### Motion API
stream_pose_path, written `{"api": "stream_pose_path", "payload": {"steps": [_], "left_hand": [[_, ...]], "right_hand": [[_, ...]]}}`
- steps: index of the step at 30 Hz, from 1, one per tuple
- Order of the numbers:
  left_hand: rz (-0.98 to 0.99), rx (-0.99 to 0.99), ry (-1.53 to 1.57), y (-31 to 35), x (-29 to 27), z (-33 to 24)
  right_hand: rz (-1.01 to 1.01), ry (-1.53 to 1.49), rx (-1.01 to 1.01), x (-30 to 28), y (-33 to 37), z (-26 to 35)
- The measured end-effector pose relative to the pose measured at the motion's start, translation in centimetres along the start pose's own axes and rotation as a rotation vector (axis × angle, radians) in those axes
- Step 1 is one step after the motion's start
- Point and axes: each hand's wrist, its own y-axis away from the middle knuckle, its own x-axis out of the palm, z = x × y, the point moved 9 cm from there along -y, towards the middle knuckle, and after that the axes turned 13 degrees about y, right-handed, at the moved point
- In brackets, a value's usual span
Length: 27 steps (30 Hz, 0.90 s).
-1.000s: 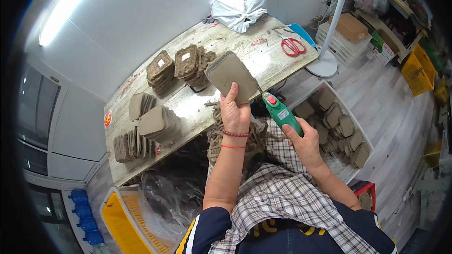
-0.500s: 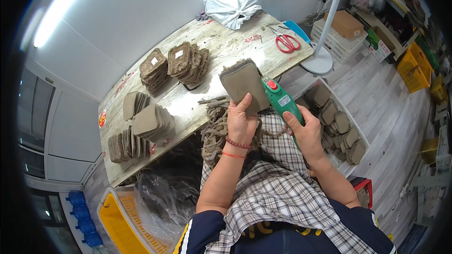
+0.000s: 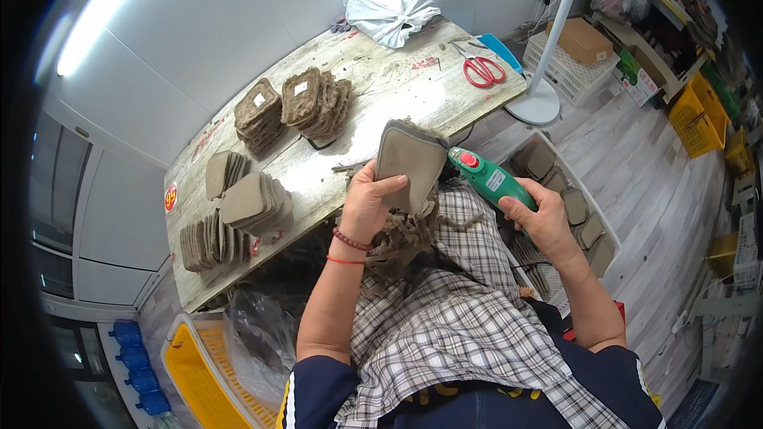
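I see the left hand (image 3: 366, 200) gripping a pad (image 3: 413, 163) by the desk (image 3: 377, 95)'s near edge. The right hand (image 3: 547, 218) wraps around a green tool (image 3: 491, 179), its tip at the pad's upper right corner; I can't tell whether they touch.

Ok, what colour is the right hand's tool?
The tool is mainly green, with a red button; head view.

navy top (image 3: 481, 415) | white-striped sleeves (image 3: 322, 381) | yellow markings (image 3: 447, 389) | checked apron (image 3: 461, 342) | dark-red bead bracelet (image 3: 351, 241) | red cord (image 3: 345, 260)
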Motion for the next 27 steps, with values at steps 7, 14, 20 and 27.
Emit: {"api": "stream_pose_path", "payload": {"steps": [7,14,20,27], "left_hand": [[-0.012,-0.072,-0.205,1.1,0.0,-0.8],[0.005,-0.171,-0.266,1.5,-1.0,1.3],[0.037,-0.235,-0.383,2.0,-0.8,0.6],[-0.163,0.048,-0.620,1.9,-3.7,-4.9]], "right_hand": [[-0.041,0.233,-0.102,0.3,0.5,0.7],[-0.039,0.255,-0.083,2.0,0.0,0.4],[0.115,0.086,0.028,2.8,-1.0,-0.2],[0.311,-0.072,0.119,3.4,-0.8,-1.1]]}}
